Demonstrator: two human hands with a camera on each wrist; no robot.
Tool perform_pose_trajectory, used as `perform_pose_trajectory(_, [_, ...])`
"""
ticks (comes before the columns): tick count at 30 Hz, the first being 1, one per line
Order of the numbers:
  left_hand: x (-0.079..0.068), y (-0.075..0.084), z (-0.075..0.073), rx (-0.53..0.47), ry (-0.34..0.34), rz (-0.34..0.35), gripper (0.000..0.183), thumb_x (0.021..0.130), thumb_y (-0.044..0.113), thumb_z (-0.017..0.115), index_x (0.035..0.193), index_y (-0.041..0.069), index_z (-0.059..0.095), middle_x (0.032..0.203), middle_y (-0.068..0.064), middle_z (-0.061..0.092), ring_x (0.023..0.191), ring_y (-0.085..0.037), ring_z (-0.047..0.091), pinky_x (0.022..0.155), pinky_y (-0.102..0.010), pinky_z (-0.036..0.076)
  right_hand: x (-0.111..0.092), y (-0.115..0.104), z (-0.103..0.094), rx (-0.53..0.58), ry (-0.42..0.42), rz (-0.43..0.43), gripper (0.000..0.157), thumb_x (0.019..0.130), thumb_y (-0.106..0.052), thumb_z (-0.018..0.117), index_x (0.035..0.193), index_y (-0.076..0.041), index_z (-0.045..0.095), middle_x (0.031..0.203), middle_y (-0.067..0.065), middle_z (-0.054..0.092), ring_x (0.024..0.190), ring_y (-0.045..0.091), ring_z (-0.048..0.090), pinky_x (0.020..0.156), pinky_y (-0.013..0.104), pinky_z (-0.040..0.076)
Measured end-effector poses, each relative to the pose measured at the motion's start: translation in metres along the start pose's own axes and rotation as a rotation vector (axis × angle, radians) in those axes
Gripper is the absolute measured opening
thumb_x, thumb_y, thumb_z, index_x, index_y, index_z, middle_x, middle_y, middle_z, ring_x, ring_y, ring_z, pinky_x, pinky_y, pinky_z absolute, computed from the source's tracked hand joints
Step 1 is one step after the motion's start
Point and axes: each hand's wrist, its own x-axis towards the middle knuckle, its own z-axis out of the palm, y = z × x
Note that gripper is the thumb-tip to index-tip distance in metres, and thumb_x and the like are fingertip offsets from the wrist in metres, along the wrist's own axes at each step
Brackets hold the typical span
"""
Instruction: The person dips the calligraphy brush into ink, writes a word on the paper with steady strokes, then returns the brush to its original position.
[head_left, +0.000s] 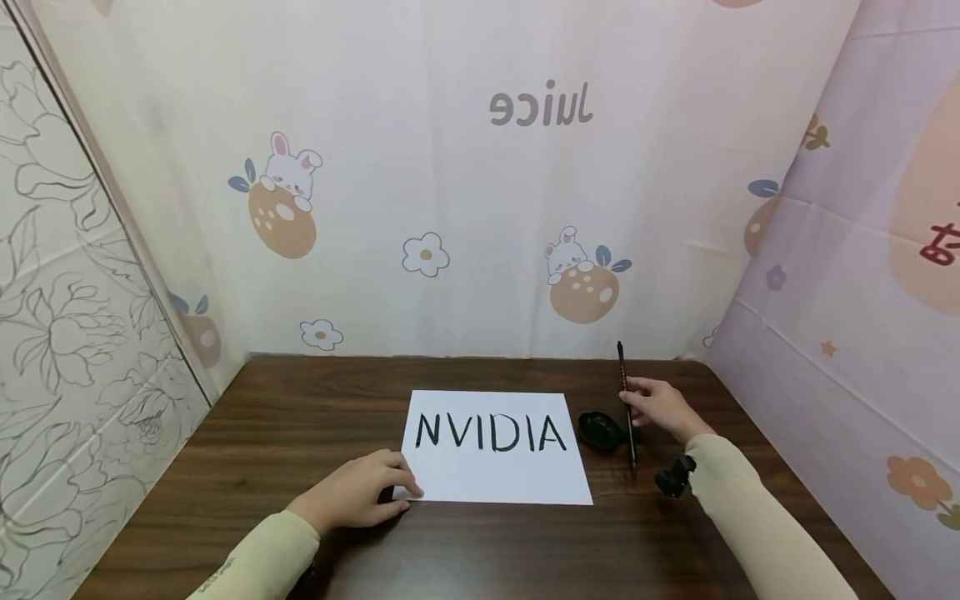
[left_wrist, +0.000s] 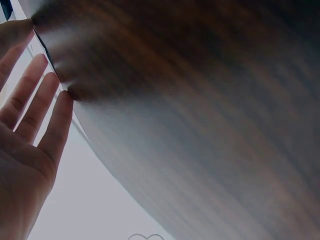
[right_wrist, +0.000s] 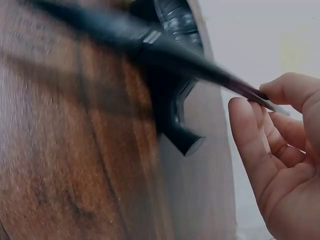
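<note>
A white sheet of paper [head_left: 498, 479] lies on the table with "NVIDIA" brushed across it in black. My left hand [head_left: 360, 492] rests at its lower left corner, fingertips touching the paper and tabletop. To the right of the sheet, my right hand [head_left: 660, 407] pinches a dark writing brush [head_left: 631, 440] between thumb and fingers. The brush's dark tip [right_wrist: 55, 12] points toward the near side of the table. Directly left of the brush sits a black ink dish [head_left: 600, 431], its forked end [right_wrist: 182, 137] showing beneath the brush in the right wrist view.
The dark wooden table [head_left: 480, 554] meets a printed curtain [head_left: 465, 183] at its back edge. Another curtain [head_left: 840, 275] hangs along the right, and a flower-patterned panel [head_left: 67, 333] stands at the left. A black device [head_left: 677, 477] is strapped at the right wrist.
</note>
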Motion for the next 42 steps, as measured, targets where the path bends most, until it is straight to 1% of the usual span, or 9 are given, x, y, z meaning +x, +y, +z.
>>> perform_pose_trajectory(2, [0.0, -0.001, 0.001, 0.007, 0.005, 0.007, 0.014, 0.09, 0.021, 0.074, 0.103, 0.028, 0.076, 0.105, 0.015, 0.059, 0.097, -0.004, 0.057, 0.081, -0.028, 0.052, 0.0, 0.0, 0.001, -0.025, -0.004, -0.009, 0.065, 0.103, -0.025, 0.059, 0.151, 0.009, 0.032, 0.099, 0.018, 0.056, 0.083, 0.024, 0.065, 0.074, 0.04, 0.058])
perform_pose_trajectory(5, [0.0, -0.001, 0.001, 0.008, 0.007, 0.009, 0.014, 0.091, 0.021, 0.074, 0.103, 0.028, 0.076, 0.106, 0.014, 0.06, 0.097, -0.004, 0.057, 0.081, -0.028, 0.052, 0.002, 0.0, 0.002, -0.055, 0.0, -0.01, 0.063, 0.102, -0.022, 0.06, 0.151, 0.008, 0.035, 0.096, 0.016, 0.057, 0.082, 0.026, 0.065, 0.073, 0.039, 0.058])
perform_pose_trajectory(11, [0.0, 0.0, 0.0, 0.003, 0.004, 0.004, 0.015, 0.091, 0.021, 0.074, 0.103, 0.028, 0.076, 0.106, 0.014, 0.06, 0.097, -0.005, 0.057, 0.081, -0.028, 0.052, 0.006, 0.004, 0.005, -0.129, -0.022, -0.003, 0.058, 0.101, -0.023, 0.061, 0.145, 0.01, 0.042, 0.095, 0.013, 0.059, 0.081, 0.022, 0.064, 0.072, 0.037, 0.058])
perform_pose_trajectory(15, [0.0, 0.001, 0.0, 0.005, 0.004, 0.008, 0.014, 0.091, 0.021, 0.074, 0.103, 0.028, 0.076, 0.105, 0.013, 0.06, 0.097, -0.005, 0.057, 0.081, -0.028, 0.052, 0.005, 0.005, 0.006, -0.191, -0.027, -0.001, 0.057, 0.101, -0.023, 0.06, 0.142, 0.013, 0.043, 0.091, 0.012, 0.062, 0.079, 0.022, 0.064, 0.071, 0.039, 0.056])
perform_pose_trajectory(17, [0.0, 0.001, 0.0, 0.005, 0.007, 0.011, 0.014, 0.091, 0.021, 0.074, 0.103, 0.027, 0.076, 0.105, 0.013, 0.06, 0.097, -0.005, 0.057, 0.081, -0.028, 0.052, 0.004, 0.005, 0.006, -0.205, -0.028, 0.008, 0.056, 0.101, -0.022, 0.059, 0.141, 0.014, 0.043, 0.092, 0.012, 0.064, 0.079, 0.021, 0.064, 0.071, 0.039, 0.056])
perform_pose_trajectory(23, [0.0, 0.001, 0.001, 0.011, 0.021, 0.021, 0.014, 0.09, 0.02, 0.075, 0.102, 0.027, 0.076, 0.105, 0.013, 0.061, 0.097, -0.005, 0.057, 0.081, -0.028, 0.052, 0.004, 0.008, 0.004, -0.194, -0.034, 0.033, 0.056, 0.101, -0.021, 0.059, 0.141, 0.015, 0.043, 0.096, 0.016, 0.064, 0.082, 0.023, 0.064, 0.071, 0.038, 0.056])
perform_pose_trajectory(28, [0.0, 0.002, 0.001, 0.01, 0.017, 0.013, 0.014, 0.09, 0.02, 0.074, 0.102, 0.028, 0.075, 0.105, 0.012, 0.061, 0.096, -0.005, 0.057, 0.081, -0.028, 0.052, 0.006, 0.011, 0.004, -0.179, -0.057, 0.044, 0.056, 0.101, -0.021, 0.059, 0.14, 0.015, 0.042, 0.1, 0.018, 0.063, 0.085, 0.025, 0.064, 0.073, 0.04, 0.056])
perform_pose_trajectory(35, [0.001, 0.002, 0.001, 0.002, -0.004, -0.007, 0.015, 0.091, 0.021, 0.074, 0.103, 0.029, 0.075, 0.105, 0.013, 0.06, 0.097, -0.005, 0.057, 0.081, -0.029, 0.052, 0.007, 0.012, 0.007, -0.18, -0.053, 0.055, 0.053, 0.1, -0.02, 0.06, 0.139, 0.013, 0.045, 0.099, 0.015, 0.065, 0.083, 0.023, 0.063, 0.073, 0.04, 0.056])
perform_pose_trajectory(42, [0.002, 0.003, 0.0, 0.012, -0.01, -0.016, 0.015, 0.09, 0.021, 0.074, 0.104, 0.029, 0.075, 0.106, 0.013, 0.06, 0.097, -0.005, 0.056, 0.081, -0.029, 0.052, 0.007, 0.013, 0.007, -0.186, -0.056, 0.062, 0.054, 0.1, -0.02, 0.059, 0.139, 0.013, 0.044, 0.098, 0.014, 0.065, 0.082, 0.022, 0.063, 0.073, 0.04, 0.055])
